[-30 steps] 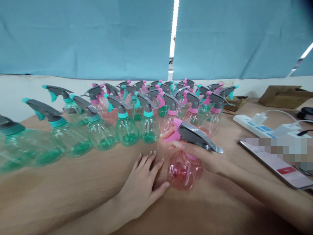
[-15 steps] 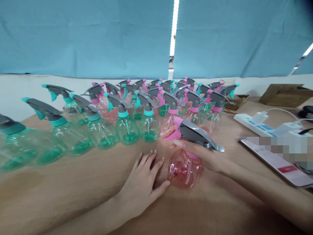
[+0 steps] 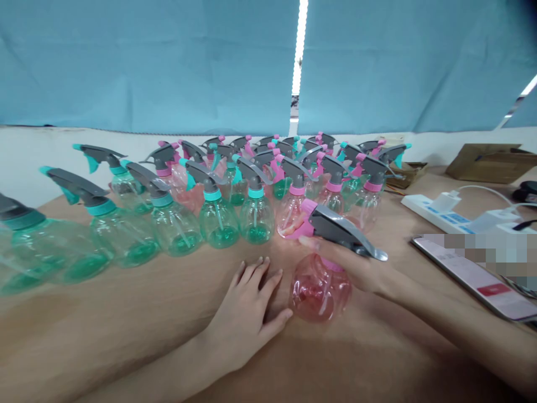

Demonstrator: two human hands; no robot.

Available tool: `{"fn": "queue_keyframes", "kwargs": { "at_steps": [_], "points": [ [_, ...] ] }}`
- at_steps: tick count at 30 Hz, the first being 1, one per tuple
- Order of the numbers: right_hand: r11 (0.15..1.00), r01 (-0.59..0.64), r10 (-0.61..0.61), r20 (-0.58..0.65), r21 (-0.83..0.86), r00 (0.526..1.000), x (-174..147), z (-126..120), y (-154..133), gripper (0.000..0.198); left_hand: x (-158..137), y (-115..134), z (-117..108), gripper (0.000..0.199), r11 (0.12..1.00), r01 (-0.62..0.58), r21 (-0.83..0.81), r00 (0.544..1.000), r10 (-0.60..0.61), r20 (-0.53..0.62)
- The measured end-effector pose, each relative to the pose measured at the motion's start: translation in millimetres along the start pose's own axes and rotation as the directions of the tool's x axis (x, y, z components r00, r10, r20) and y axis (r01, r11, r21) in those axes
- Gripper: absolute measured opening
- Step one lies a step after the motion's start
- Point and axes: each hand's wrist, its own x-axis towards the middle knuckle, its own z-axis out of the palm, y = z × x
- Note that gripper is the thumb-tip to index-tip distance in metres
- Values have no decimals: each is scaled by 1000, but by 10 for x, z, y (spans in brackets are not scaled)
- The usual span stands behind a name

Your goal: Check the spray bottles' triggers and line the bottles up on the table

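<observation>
My right hand (image 3: 356, 263) is wrapped round the neck of a pink spray bottle (image 3: 319, 291), below its grey head with the pink nozzle and trigger. The bottle's round, see-through body leans a little, and a tube shows faintly inside. A fingertip reaches forward beside the pink trigger (image 3: 302, 226). Flat on the wooden table lies my left hand (image 3: 249, 305), fingers spread, holding nothing. Its thumb points at the pink bottle's body, close beside it. Just beyond my left hand stands a green spray bottle (image 3: 257, 221) with a turquoise collar.
Several green and pink spray bottles (image 3: 176, 229) stand in rows across the table (image 3: 168, 324). To the right are a white power strip (image 3: 432, 212) with plugs, a phone (image 3: 474, 280) and a brown cardboard box (image 3: 490, 162). A blue curtain (image 3: 168, 67) hangs behind.
Almost nothing differs. The pink spray bottle and my right hand have shifted very slightly to the right. My left hand rests in the same place.
</observation>
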Motion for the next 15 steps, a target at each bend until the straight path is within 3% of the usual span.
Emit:
{"fn": "queue_keyframes", "kwargs": {
  "at_steps": [11,15],
  "points": [
    [995,-65,69,-52,73,996,-54,11,116,18,-1,-3,-6,53,1000,2,12,1000,-2,-6],
    [1000,-10,10,-9,24,1000,-55,5,93,17,-2,-5,6,54,1000,-5,18,1000,5,-19]
  ]
}}
